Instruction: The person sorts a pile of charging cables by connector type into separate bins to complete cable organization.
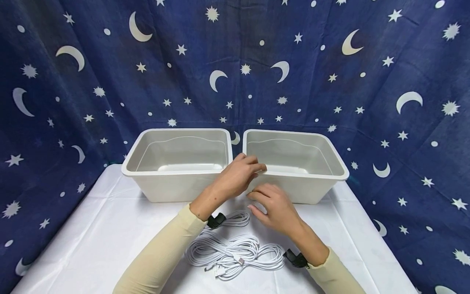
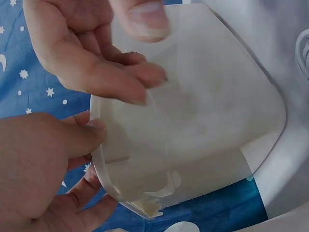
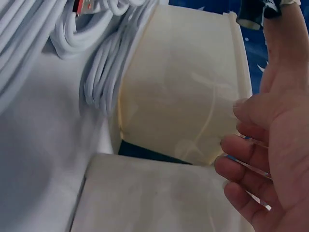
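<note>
**Left hand (image 1: 240, 175) on the rim, right hand (image 1: 275, 208) loose**

Your left hand pinches the near rim of the right bin (image 1: 306, 190) by its inner corner, probably because that thin lip is the easiest part to grip. Your right hand hangs before the front wall, fingers half curled, holding nothing; whether it touches the plastic, you cannot tell.

The right bin stands mouth up beside the left bin (image 1: 172, 187), likely paired so both openings face you. Coiled white USB cables (image 1: 235, 247) lie on the near side of the bench (image 1: 84, 245), under and between your forearms.

Edges: only a narrow gap parts the bins, and the starry curtain (image 1: 183, 81) hangs close behind. More room shows at either flank, where bare cloth runs out to the bench's sides. Sideways looks freer than backward.
</note>
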### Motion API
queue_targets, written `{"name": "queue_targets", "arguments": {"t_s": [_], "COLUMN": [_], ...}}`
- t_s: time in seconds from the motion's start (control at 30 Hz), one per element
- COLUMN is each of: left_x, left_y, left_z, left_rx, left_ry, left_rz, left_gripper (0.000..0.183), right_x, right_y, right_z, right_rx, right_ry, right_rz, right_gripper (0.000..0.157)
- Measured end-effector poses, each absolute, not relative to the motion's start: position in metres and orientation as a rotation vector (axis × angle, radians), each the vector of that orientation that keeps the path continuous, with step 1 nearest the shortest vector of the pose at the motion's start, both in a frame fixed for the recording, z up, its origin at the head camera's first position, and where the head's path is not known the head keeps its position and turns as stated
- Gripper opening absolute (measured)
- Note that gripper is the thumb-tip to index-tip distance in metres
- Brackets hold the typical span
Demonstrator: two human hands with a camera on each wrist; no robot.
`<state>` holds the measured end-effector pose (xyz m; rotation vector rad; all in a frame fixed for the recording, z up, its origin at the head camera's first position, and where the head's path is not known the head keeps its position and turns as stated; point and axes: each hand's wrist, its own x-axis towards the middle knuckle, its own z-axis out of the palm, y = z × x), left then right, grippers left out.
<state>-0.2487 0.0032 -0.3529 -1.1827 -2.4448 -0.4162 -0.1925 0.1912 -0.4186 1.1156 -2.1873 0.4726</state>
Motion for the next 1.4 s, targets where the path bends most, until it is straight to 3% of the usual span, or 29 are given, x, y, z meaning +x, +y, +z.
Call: {"name": "queue_targets", "arguments": {"t_s": [0.63,1.2,1.4], "left_x": [-0.248,-0.247,-0.247], "left_y": [0.004,0.003,0.002], "left_z": [-0.352,-0.351,-0.351], "left_rx": [-1.186,-1.186,-1.189], "left_ry": [-2.472,-2.482,-2.481], "left_rz": [-0.433,-0.455,-0.464], "left_gripper": [0.028,0.027,0.026], "right_x": [-0.196,-0.206,-0.208], "right_y": [0.167,0.143,0.135], "right_z": [-0.441,-0.452,-0.456], "right_rx": [1.250,1.394,1.438], "right_ry": [-2.426,-2.523,-2.544], "right_rz": [0.385,0.199,0.134], "right_gripper": [0.040,0.042,0.034]}}
